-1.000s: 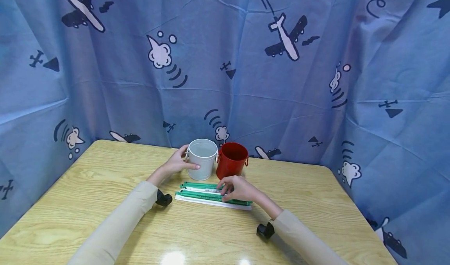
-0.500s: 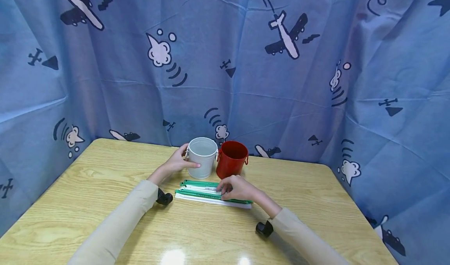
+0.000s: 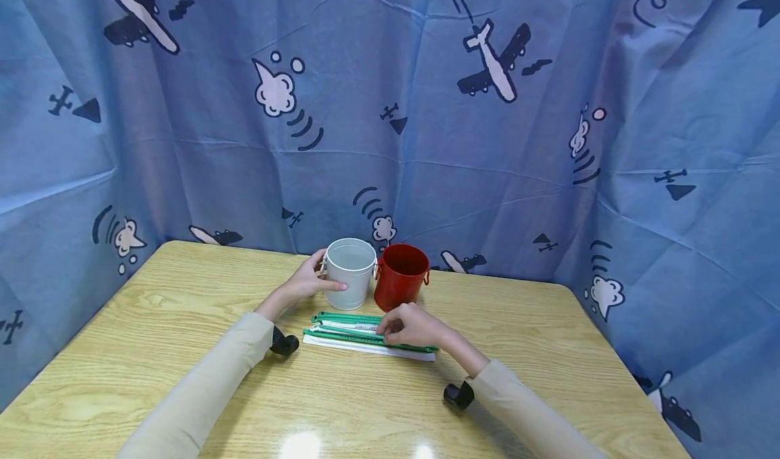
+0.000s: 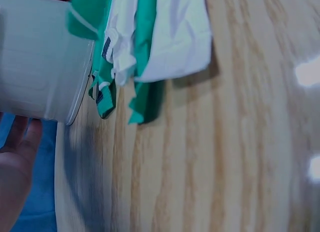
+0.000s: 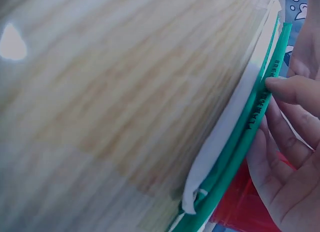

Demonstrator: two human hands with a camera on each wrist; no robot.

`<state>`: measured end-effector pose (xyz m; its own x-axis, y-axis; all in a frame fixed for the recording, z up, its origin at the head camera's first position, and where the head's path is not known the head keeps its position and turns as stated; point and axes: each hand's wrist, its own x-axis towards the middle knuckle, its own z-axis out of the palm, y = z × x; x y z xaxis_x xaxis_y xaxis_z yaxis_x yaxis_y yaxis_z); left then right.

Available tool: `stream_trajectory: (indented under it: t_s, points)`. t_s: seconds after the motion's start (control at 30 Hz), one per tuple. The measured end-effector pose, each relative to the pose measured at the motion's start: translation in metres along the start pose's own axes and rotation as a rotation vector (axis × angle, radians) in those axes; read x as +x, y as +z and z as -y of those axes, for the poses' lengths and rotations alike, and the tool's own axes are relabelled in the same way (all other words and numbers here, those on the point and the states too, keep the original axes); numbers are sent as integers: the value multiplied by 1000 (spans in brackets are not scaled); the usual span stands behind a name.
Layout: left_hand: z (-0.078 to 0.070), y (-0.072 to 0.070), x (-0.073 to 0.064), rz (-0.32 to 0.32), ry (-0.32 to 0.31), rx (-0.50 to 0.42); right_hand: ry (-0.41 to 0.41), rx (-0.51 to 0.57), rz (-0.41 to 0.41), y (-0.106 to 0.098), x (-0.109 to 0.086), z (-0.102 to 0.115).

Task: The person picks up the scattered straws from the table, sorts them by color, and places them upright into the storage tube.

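My left hand grips the white bucket from its left side, thumb across the front and fingers behind. The bucket stands upright at the back of the table. In front of it lie several long, slim wrapped straws, some in green wrappers and some in white. My right hand is over their right part and pinches a green wrapped straw between thumb and fingers. Black print runs along that wrapper in the right wrist view. In the left wrist view, the straws' loose wrapper ends lie beside the bucket.
A red bucket stands right beside the white one, just behind my right hand. Past the wooden table's back edge hangs a blue curtain with airplane prints. A black wrist camera sits under my right sleeve.
The fingers of my right hand have drawn together on a green wrapped straw, which has shifted slightly against the others. My left hand and both buckets have stayed in place.
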<state>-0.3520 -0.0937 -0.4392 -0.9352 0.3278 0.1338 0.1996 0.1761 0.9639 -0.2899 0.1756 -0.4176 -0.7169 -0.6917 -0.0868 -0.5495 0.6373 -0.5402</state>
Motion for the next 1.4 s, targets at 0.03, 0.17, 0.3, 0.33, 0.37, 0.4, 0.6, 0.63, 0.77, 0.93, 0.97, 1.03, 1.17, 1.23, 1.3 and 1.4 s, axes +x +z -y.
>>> stream_trajectory:
  t_s: [0.03, 0.17, 0.3, 0.33, 0.37, 0.4, 0.6, 0.63, 0.77, 0.93, 0.97, 1.03, 1.17, 1.23, 1.3, 1.4]
  points:
    - [0, 0, 0, -2, -2, 0, 2, -1, -5, -1, -1, 0]
    - [1, 1, 0, -23, -12, -7, 9, -9, -28, -4, -3, 0]
    - [0, 2, -1, -37, -1, -18, 12, 13, -39, -7, -6, 2]
    - [0, 3, -1, -38, 6, -20, 11, 19, -42, -9, -6, 2]
    - [0, 3, -2, -39, 15, -21, 10, 26, -43, -10, -7, 3]
    - [-1, 3, -2, -41, 23, -17, 9, 32, -46, -11, -8, 3]
    - [0, 4, -5, -58, 56, 5, 22, 50, -79, -17, -11, 5]
    - [0, 4, -5, -62, 55, 4, 27, 50, -88, -18, -11, 5]
    - [4, 3, -4, -75, 56, 19, 40, 48, -120, -21, -11, 8]
    - [7, 2, -3, -68, 78, 32, 39, 87, -151, -23, -11, 10]
    - [7, 1, -4, -65, 84, 31, 32, 99, -156, -24, -11, 11]
    - [6, 1, -5, -61, 90, 25, 15, 116, -169, -24, -10, 11]
    - [3, 2, -6, -57, 85, 20, -7, 140, -189, -27, -9, 12]
    - [2, 3, -7, -62, 70, 20, -6, 146, -200, -28, -8, 14]
    - [2, 3, -7, -64, 59, 27, -5, 148, -215, -30, -7, 17]
    - [2, 3, -6, -69, 42, 27, -4, 149, -239, -33, -5, 21]
